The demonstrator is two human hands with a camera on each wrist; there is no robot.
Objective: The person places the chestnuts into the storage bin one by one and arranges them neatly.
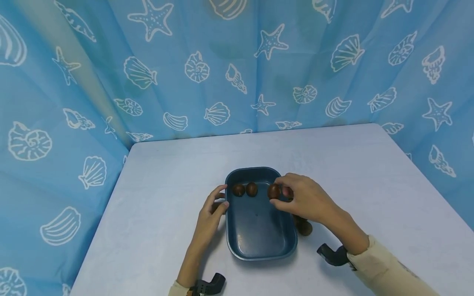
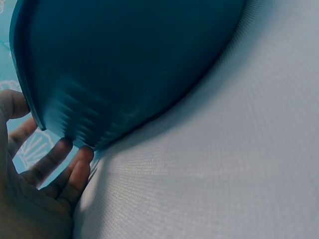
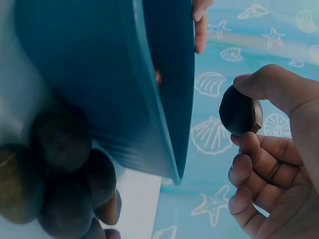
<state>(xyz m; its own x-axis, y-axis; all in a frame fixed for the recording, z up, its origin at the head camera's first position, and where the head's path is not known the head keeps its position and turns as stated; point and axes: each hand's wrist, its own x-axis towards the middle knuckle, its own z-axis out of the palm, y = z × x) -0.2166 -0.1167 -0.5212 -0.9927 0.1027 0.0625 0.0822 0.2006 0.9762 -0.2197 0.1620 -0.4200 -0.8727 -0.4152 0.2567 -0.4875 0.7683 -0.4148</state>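
Observation:
A dark blue rectangular tray [image 1: 255, 234] with rounded corners lies on the white table. Inside, near its far end, are two brown chestnuts, a left one [image 1: 238, 190] and a right one [image 1: 252, 189]. My right hand [image 1: 309, 199] pinches another chestnut [image 3: 238, 110] between thumb and fingertips, above the tray's far right part. Fingertips of my left hand [image 1: 207, 220] touch the tray's outer left side; the left wrist view shows them spread against its wall, with the thumb by the rim. Outside the tray's right side sits a pile of chestnuts [image 3: 65, 209], partly hidden by my right hand in the head view.
The white table [image 1: 166, 197] extends around the tray on all sides. Behind it and at both sides hangs a blue curtain [image 1: 229, 53] with white shell and starfish prints. A black wrist camera mount [image 1: 333, 255] sticks out beneath my right forearm, another [image 1: 212, 283] beside my left.

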